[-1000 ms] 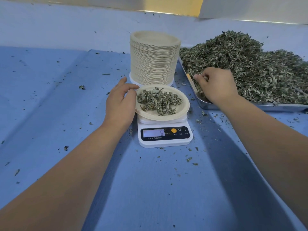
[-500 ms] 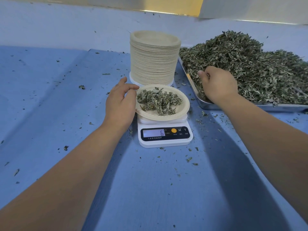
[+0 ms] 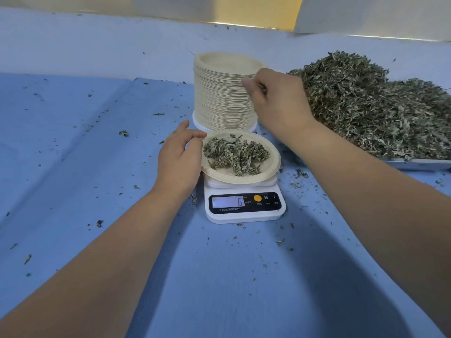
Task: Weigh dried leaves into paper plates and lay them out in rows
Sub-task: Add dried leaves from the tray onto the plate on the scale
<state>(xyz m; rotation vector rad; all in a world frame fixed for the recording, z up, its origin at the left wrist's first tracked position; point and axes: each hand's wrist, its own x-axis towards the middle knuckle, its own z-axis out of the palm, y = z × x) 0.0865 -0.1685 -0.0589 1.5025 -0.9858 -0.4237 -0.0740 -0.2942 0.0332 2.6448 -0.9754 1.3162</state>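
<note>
Two hands are at work over the scale, and the right hand (image 3: 275, 98) is the busy one: it hangs raised in front of the stack of plates (image 3: 219, 98), fingertips bunched together, with what looks like a small pinch of dried leaves (image 3: 261, 87) showing dark between them. Lower down, the left hand (image 3: 179, 162) lies against the near left edge of the paper plate (image 3: 269, 170), thumb on the rim and forefinger lifted clear. Whether the other fingers hook under the plate, I cannot tell from here. That plate sits on the scale (image 3: 244, 214), carries a loose portion (image 3: 235, 152) of leaves at its middle, and the display (image 3: 240, 202) reads 6. To the right, just beyond the raised hand, a big heap (image 3: 378, 113) fills a metal tray (image 3: 415, 164). Crumbs lie scattered across the blue cover (image 3: 97, 167). No filled plates are laid out anywhere I can see. I take this to be the topping-up step. The next move calls for bringing the pinch over the plate, letting it fall gently, and lifting the left hand clear so the reading is honest.
</note>
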